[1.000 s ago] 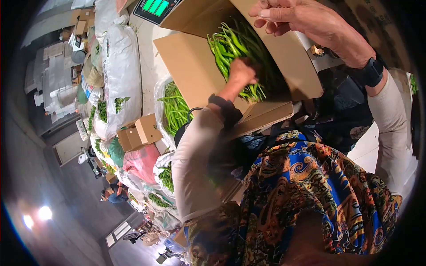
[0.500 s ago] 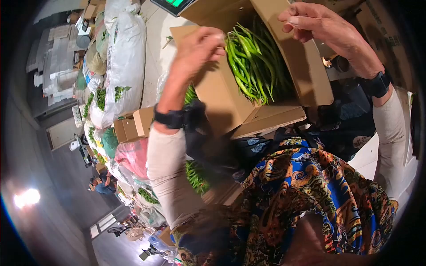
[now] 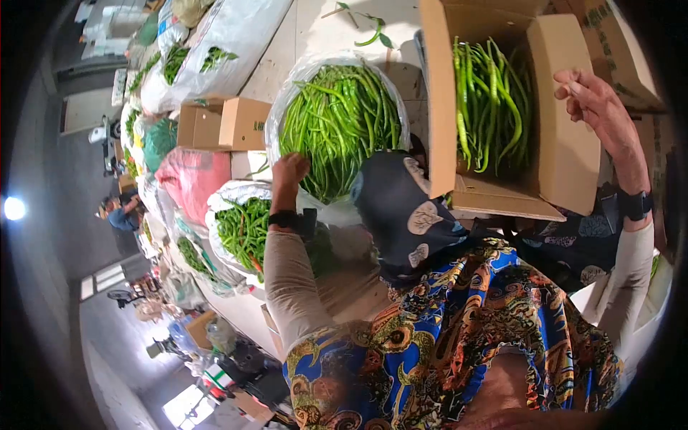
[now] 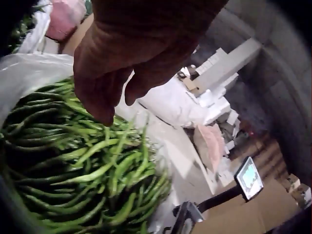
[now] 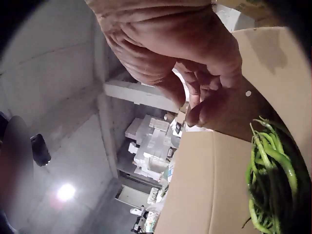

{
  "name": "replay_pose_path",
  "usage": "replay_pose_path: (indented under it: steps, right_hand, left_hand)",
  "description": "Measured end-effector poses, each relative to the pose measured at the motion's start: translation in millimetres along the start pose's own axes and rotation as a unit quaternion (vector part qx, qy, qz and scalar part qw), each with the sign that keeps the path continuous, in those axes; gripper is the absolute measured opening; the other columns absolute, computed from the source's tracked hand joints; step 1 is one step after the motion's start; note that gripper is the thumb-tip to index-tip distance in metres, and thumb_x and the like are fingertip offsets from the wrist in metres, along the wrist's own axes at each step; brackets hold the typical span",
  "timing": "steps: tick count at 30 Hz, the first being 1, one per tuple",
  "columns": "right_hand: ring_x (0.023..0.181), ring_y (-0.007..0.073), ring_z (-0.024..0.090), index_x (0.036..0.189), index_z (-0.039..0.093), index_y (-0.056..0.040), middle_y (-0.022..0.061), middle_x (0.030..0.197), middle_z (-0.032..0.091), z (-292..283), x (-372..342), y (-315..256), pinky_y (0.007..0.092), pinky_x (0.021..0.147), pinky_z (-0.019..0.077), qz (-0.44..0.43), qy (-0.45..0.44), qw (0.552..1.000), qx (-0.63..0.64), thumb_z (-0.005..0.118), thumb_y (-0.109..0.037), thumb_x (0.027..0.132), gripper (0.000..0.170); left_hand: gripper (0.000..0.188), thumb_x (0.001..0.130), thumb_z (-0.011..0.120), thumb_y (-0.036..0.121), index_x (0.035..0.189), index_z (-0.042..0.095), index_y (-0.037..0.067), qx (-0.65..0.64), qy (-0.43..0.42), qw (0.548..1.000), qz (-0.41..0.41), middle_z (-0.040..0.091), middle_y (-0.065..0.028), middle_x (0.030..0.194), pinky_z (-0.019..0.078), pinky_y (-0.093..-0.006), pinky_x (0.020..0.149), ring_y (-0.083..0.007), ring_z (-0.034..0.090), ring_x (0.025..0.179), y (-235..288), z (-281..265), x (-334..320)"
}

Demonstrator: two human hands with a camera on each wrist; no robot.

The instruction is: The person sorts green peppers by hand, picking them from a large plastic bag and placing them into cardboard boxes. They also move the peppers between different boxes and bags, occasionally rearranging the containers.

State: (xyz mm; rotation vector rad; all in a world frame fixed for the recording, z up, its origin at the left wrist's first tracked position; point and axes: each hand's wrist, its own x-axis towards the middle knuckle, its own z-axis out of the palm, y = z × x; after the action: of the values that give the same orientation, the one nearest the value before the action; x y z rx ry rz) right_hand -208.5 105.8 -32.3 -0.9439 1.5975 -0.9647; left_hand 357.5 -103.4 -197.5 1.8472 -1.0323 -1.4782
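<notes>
Long green chili peppers point(image 3: 337, 129) fill a clear plastic bag point(image 3: 274, 132) on the floor. My left hand point(image 3: 289, 170) hovers at the bag's near left edge. In the left wrist view, its fingers point(image 4: 100, 105) hang loosely bent over the peppers, with nothing seen between them. More green chili peppers point(image 3: 491, 100) lie lengthwise in an open cardboard box point(image 3: 494, 192) on the right. Beside that box's right flap, my right hand point(image 3: 600, 111) is raised. The right wrist view shows its fingers point(image 5: 197, 109) loosely bent and holding nothing.
A white bag point(image 3: 228, 215) of shorter peppers and a small open carton point(image 3: 240, 123) stand left of the big bag. Loose peppers with leaves point(image 3: 373, 32) lie on the floor beyond. A lit scale display point(image 4: 249, 176) shows in the left wrist view.
My left hand leaves the peppers in the box, passes over its left flap and reaches the bag of peppers. The head view turns left; my right hand stays beside the box.
</notes>
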Motion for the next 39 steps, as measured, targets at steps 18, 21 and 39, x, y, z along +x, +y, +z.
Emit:
replay_pose_path:
  steps: [18,21,39]
  right_hand:
    - [0.076,0.0065,0.049,0.119,0.054,-0.0044,0.0015,0.096,0.058,17,19,-10,0.0194,0.072,0.0406,0.085,-0.01,0.996,0.013,0.057,-0.027,0.092,0.035]
    - [0.075,0.0076,0.048,0.117,0.054,-0.004,0.0019,0.095,0.057,25,19,-15,0.0199,0.071,0.0394,0.088,0.005,0.996,-0.003,0.058,-0.03,0.09,0.038]
    - [0.075,0.0103,0.049,0.113,0.055,-0.0027,0.0055,0.092,0.058,49,22,-23,0.0235,0.07,0.0393,0.113,-0.026,0.993,-0.036,0.059,-0.029,0.087,0.037]
  left_hand:
    - [0.067,0.072,0.072,0.041,0.114,0.048,-0.006,0.395,0.13,0.856,0.309,0.057,-0.0277,0.11,0.0418,-0.0529,0.085,-0.0448,0.053,0.103,-24,63,127]
    - [0.09,0.061,0.078,0.057,0.119,0.047,-0.003,0.406,0.086,0.897,0.152,0.056,-0.0248,0.119,0.0376,-0.0588,0.09,-0.043,0.05,0.113,-6,75,161]
    - [0.08,0.059,0.078,0.048,0.113,0.055,-0.006,0.491,-0.067,0.858,0.132,0.059,-0.0267,0.115,0.0463,-0.0406,0.092,-0.0378,0.059,0.106,18,126,160]
